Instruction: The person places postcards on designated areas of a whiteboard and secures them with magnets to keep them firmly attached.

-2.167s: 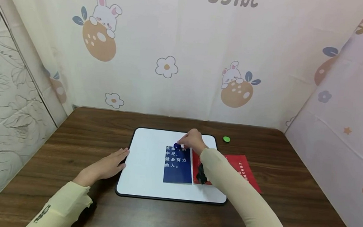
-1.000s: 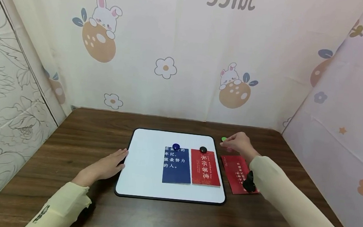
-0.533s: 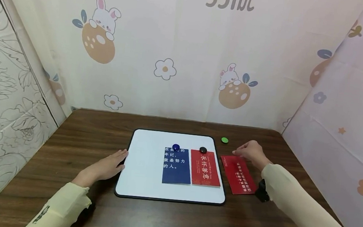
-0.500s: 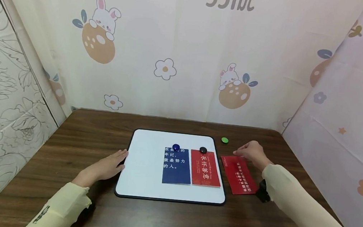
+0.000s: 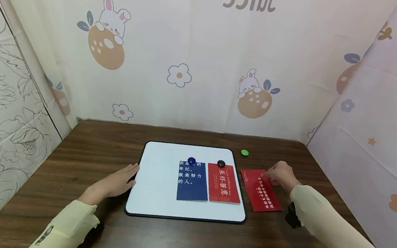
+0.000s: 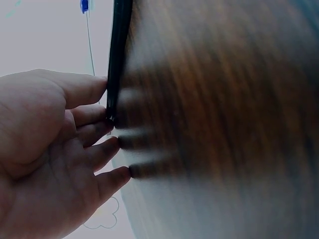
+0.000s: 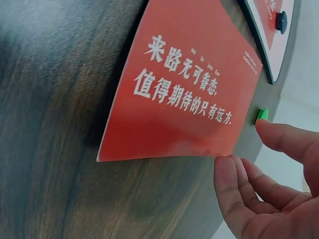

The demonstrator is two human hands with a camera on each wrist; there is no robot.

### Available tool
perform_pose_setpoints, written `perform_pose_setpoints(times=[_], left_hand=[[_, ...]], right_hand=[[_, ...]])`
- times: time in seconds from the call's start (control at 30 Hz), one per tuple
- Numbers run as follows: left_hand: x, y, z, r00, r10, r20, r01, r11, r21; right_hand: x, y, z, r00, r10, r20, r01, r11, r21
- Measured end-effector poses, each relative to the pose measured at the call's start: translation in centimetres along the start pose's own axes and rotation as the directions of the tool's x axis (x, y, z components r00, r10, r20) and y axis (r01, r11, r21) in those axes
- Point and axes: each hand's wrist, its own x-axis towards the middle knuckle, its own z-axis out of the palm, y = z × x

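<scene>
Poised with the right hand (image 5: 281, 176), thumb parted from fingertips, at the far right corner of a loose red card (image 5: 260, 192) on the desk (image 5: 181, 238), just beside a whiteboard (image 5: 156, 181). Resting with the left hand (image 5: 117, 180), fingers extended, against the whiteboard's left edge. Likely to handle light and thin, crease easily and slide; best pinched by edge or corner. Bounded by whiteboard and, farther back, green magnet (image 5: 244, 153); roomier toward the desk's near side.
</scene>
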Motion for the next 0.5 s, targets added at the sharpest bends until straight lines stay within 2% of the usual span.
perform_pose_setpoints(times=[0.33, 0.5], left_hand=[[-0.1, 0.0, -0.1, 1.000, 0.016, -0.003, -0.015, 1.000, 0.007], [-0.2, 0.1, -0.2, 1.000, 0.024, 0.001, -0.024, 1.000, 0.000]], right_hand=[[-0.1, 0.6, 0.3, 1.000, 0.020, -0.002, -0.021, 0.998, -0.066], [-0.1, 1.2, 0.7, 0.999, 0.035, 0.003, -0.034, 0.998, -0.058]])
